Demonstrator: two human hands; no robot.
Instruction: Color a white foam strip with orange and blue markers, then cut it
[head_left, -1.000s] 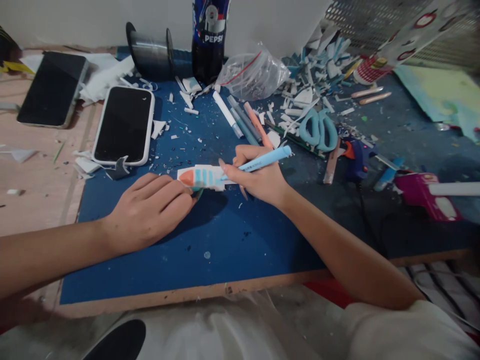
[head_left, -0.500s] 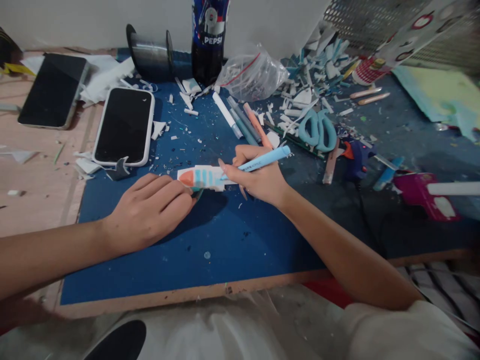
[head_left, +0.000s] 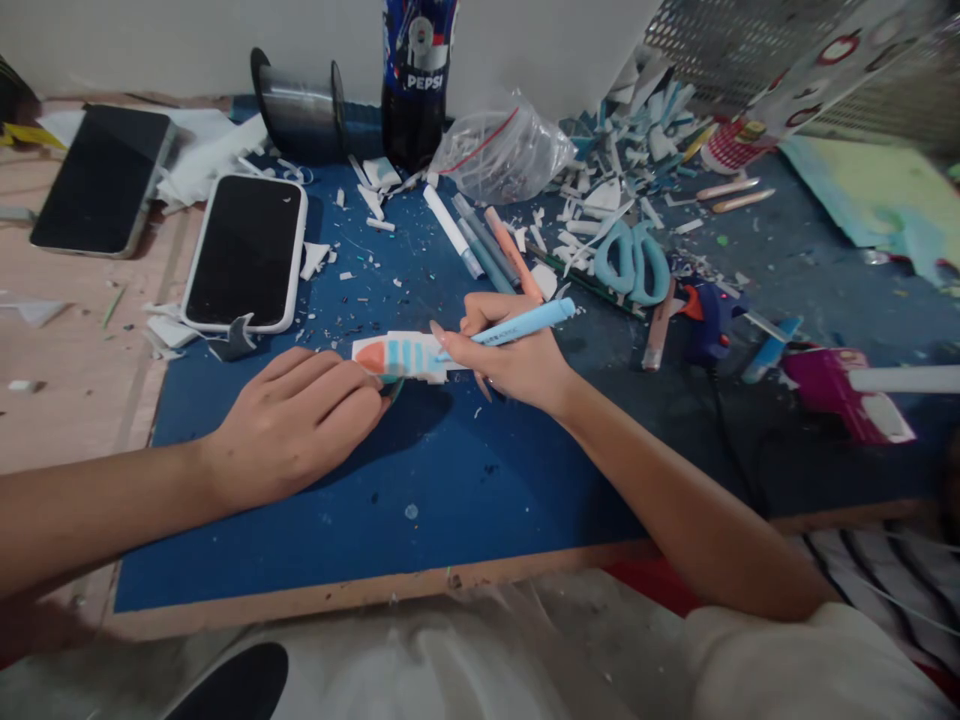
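Observation:
A light blue marker (head_left: 529, 322) is pinched in my right hand (head_left: 517, 355), its tip down at a small white foam piece (head_left: 409, 354). That piece has an orange rounded end and light blue stripes across it. My left hand (head_left: 304, 415) rests on the mat with its fingers curled and closed on the orange end of the foam piece, a teal edge showing under the fingertips. More markers lie just beyond my right hand: a white one (head_left: 454, 232), a grey one (head_left: 487, 240) and an orange one (head_left: 513, 252).
Two phones, one black (head_left: 103, 180) and one white-cased (head_left: 246, 252), lie at left. A wire spool (head_left: 300, 108), Pepsi bottle (head_left: 416, 90) and plastic bag (head_left: 506, 150) stand behind. Scissors (head_left: 634, 265), a blue glue gun (head_left: 712, 320), a magenta tool (head_left: 832, 385) and foam scraps (head_left: 600, 195) are right.
The view has shifted very slightly. My right hand and the marker have moved a touch to the left along the foam piece; my left hand stays in place.

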